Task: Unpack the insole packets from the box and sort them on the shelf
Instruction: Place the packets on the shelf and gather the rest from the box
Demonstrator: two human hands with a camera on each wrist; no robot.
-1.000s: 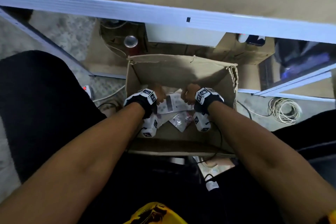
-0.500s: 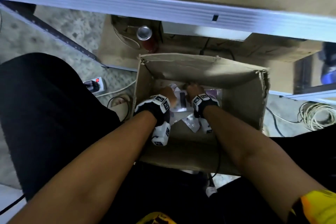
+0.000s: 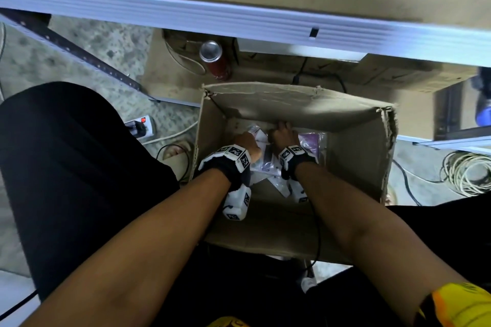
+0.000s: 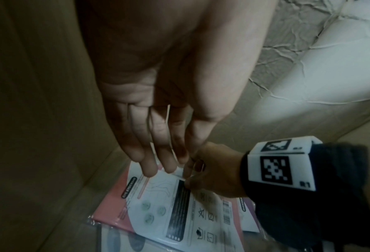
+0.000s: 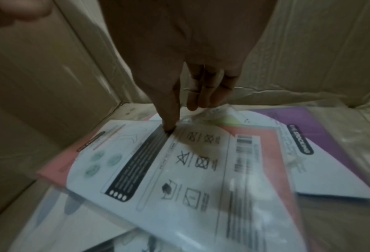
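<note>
Insole packet (image 5: 158, 170) flat, long axis toward far wall of box (image 3: 292, 103); right hand (image 5: 190, 59) pinches it, left hand (image 4: 158, 85) grip unclear

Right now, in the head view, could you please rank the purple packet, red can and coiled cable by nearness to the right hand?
1. purple packet, inside the box, beside the right hand.
2. red can, beyond the box's far-left corner.
3. coiled cable, on the floor far right.
</note>
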